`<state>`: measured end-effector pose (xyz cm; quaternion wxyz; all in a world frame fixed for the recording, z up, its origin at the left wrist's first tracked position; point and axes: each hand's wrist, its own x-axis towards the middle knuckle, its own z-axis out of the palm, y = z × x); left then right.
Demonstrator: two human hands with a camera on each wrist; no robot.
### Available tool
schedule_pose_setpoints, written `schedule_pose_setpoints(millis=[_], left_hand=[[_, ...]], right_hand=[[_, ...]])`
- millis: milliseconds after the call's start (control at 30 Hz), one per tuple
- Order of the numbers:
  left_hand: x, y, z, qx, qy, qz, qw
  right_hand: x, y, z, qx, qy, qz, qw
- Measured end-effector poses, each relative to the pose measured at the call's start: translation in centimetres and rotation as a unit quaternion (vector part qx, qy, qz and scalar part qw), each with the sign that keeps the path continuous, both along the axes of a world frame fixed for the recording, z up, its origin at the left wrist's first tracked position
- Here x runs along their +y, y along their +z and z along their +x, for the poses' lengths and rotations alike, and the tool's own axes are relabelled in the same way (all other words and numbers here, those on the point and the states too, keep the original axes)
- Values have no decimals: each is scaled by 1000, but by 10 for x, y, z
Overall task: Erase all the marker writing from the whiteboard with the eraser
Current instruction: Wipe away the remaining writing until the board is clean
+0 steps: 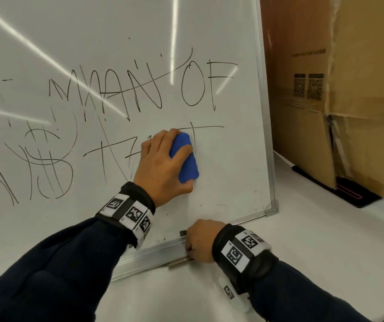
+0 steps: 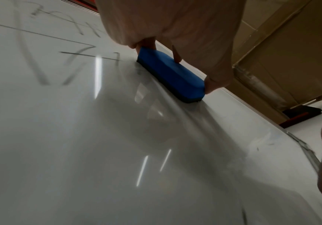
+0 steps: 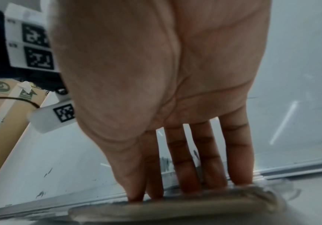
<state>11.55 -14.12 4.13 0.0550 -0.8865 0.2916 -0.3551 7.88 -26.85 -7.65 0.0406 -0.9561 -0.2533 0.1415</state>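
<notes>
Wiping underway: blue eraser (image 1: 184, 156) gripped lengthwise by left hand (image 1: 163, 166), pad pressed flat on whiteboard (image 1: 116, 43) at frame centre, over lower line of writing (image 1: 140, 89). Right hand (image 1: 200, 240), fingers extended, pressed on bottom frame rail (image 1: 149, 254), apparently bracing leaning board against push.

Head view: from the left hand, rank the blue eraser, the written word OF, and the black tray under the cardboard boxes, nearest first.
1. Blue eraser: gripped in the left hand.
2. Written word OF: above it on the whiteboard.
3. Black tray: off the board, far right, under the cardboard boxes.
</notes>
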Motion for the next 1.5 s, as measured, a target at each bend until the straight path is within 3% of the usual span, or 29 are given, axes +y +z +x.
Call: schedule_pose_setpoints(millis=[267,600,1067,1233,1500], left_hand=[[-65,20,25,-22,-51,61,997],[-77,28,28,-26,-54,93,994],[48,40,-1,-35,27,53,998],[19,40,7,-32,12,41,999],[-42,49,25,-7,-46,93,995]], right_hand=[[-2,1,3,-1,7,15,1000],[0,-1,5,6,0,19,1000],[-2,-2,4,-13,-12,-3,1000],[0,0,4,-11,-9,-15,1000],[5,1,7,-19,-15,-29,999]])
